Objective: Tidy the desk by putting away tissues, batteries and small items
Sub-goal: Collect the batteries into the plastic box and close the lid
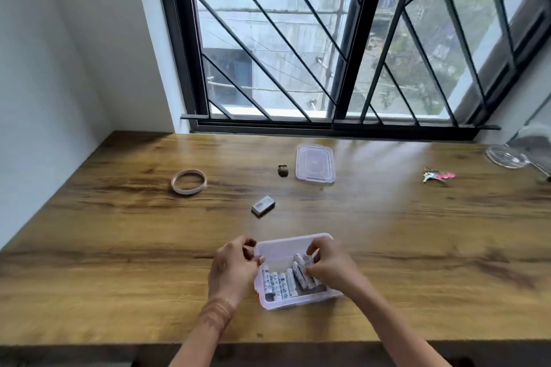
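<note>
A clear plastic container (283, 244) sits near the desk's front edge with several white batteries (278, 283) lying in it. My left hand (234, 268) rests at the container's left rim, fingers curled against it. My right hand (331, 265) reaches into the right side, fingers pinched on some of the batteries (301, 272). The container's lid (315, 163) lies flat farther back. A small white box (263, 205) lies between lid and container.
A tape ring (188, 181) lies at the left of the wooden desk (119, 232). A small dark clip (283, 171) sits beside the lid. Keys with a pink tag (438, 175) and a glass dish (507, 156) are at the far right. A barred window stands behind.
</note>
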Demonstrator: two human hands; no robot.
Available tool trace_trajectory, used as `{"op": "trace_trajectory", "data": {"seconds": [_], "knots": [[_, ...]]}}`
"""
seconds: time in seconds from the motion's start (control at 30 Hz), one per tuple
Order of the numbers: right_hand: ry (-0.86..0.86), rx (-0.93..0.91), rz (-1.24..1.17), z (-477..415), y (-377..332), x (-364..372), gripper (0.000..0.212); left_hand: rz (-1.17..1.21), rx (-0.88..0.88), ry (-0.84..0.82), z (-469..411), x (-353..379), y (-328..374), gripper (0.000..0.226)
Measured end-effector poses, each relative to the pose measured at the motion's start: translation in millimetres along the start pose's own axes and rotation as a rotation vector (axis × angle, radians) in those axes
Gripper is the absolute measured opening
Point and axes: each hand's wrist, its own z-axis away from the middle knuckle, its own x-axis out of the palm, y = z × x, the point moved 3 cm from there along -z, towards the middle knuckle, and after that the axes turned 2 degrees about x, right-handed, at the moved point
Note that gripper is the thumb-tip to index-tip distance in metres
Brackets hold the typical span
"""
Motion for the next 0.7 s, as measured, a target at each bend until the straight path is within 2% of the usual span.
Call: {"op": "trace_trajectory", "data": {"seconds": [0.1, 0.47, 0.6, 0.7], "knots": [[0.029, -0.024, 0.006, 0, -2, 2, 0.01, 0.006, -0.029, -0.041, -4, 0, 0, 0.03], [0.234, -0.119, -0.051, 0, 12, -10, 0.02, 0.055, -0.123, -0.121, -10, 2, -3, 0.025], [0.373, -0.148, -0.089, -3, 11, -29, 0.013, 0.107, -0.208, -0.231, -16, 7, -7, 0.016], [0.4, -0.115, -0.124, -14, 12, -38, 0.011, 0.162, -0.255, -0.312, -19, 7, -5, 0.01]]}}
